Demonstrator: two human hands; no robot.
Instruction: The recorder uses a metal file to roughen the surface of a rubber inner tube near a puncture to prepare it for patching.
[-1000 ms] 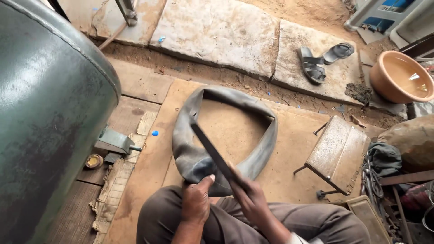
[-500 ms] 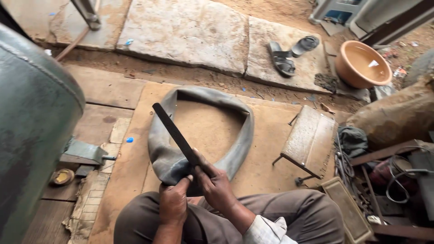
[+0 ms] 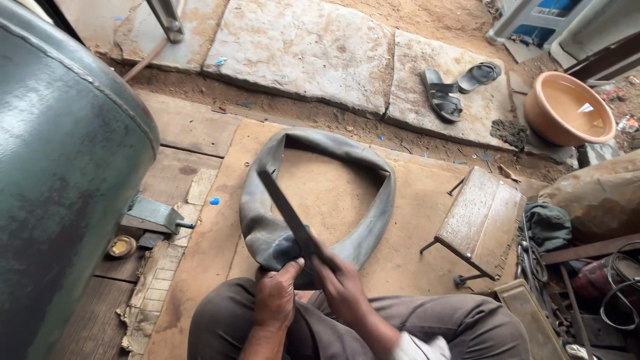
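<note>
A limp grey rubber inner tube (image 3: 373, 200) lies in a loop on a brown board (image 3: 413, 267) in front of my knees. My left hand (image 3: 277, 297) pinches the near part of the tube against my lap. My right hand (image 3: 343, 287) grips the handle end of a long flat dark metal file (image 3: 287, 213), whose blade slants up and left across the tube's near section. Both hands sit close together at the tube's nearest edge.
A large dark green metal tank (image 3: 60, 173) fills the left side. A small wooden stool (image 3: 480, 220) stands at the right, with cables and scrap (image 3: 600, 287) beyond. Stone slabs (image 3: 313, 47), a pair of sandals (image 3: 453, 83) and an orange basin (image 3: 567, 107) lie farther off.
The view has swung a little; my hands stay on the tube and the file blade has shifted slightly along the rubber, still slanting up to the left.
</note>
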